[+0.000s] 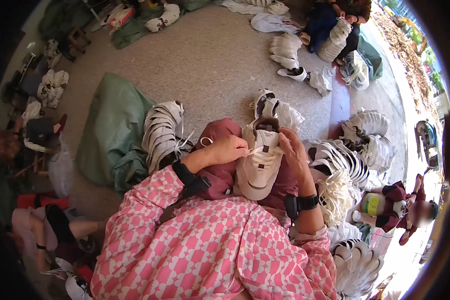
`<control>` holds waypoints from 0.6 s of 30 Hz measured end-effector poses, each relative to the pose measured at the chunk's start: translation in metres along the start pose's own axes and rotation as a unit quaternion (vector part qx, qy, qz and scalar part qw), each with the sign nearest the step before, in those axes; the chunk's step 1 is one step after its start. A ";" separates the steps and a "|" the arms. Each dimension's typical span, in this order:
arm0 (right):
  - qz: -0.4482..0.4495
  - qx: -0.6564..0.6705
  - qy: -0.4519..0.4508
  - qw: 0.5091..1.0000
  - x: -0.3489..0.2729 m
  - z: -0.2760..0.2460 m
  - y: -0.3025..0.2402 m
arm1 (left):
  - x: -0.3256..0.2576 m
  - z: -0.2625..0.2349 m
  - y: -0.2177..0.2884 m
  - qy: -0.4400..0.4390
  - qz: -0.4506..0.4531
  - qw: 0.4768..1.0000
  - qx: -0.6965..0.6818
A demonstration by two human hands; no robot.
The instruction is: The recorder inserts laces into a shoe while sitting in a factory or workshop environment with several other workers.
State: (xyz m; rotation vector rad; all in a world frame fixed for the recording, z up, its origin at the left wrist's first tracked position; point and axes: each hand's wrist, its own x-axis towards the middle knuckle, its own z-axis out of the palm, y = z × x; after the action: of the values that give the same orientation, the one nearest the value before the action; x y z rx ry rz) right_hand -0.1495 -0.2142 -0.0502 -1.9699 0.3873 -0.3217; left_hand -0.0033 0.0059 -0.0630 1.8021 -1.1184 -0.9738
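A pale beige sneaker (257, 175) rests upright between my knees, its toe toward me and its dark-lined opening away. Off-white laces (265, 159) cross its upper part. My left hand (228, 149) is closed in a pinch on a shoelace at the left side of the lacing, and a loop of lace shows above its wrist. On the other side, my right hand (293, 150) grips the sneaker's edge, with the fingertips close to the upper lace row. Whether a lace end is also between those fingers is hidden. Another sneaker (265, 104) sits just beyond.
Stacked pale shoe uppers (163, 131) stand left of my knees, beside a green sack (112, 130). To the right lie more uppers (342, 159) and a bundle of loose laces (337, 195). Other people work at the far right, right edge and lower left.
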 end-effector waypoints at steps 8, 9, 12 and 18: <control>-0.012 0.031 -0.002 0.999 -0.009 0.007 0.014 | 0.007 0.004 0.002 0.070 0.071 0.994 0.034; -0.006 0.034 -0.005 0.999 -0.010 0.007 0.015 | 0.009 0.003 0.001 0.070 0.063 0.995 0.020; -0.001 0.038 -0.002 0.999 -0.011 0.008 0.015 | 0.012 0.004 -0.002 0.063 0.030 0.998 -0.002; -0.009 0.042 -0.002 0.999 -0.014 0.008 0.013 | 0.023 0.011 0.008 0.085 0.043 0.993 0.062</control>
State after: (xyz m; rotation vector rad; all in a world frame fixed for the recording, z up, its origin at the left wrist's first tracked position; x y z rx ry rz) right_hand -0.1602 -0.2068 -0.0661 -1.8933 0.3487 -0.3403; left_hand -0.0087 -0.0201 -0.0651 1.8806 -1.1610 -0.6990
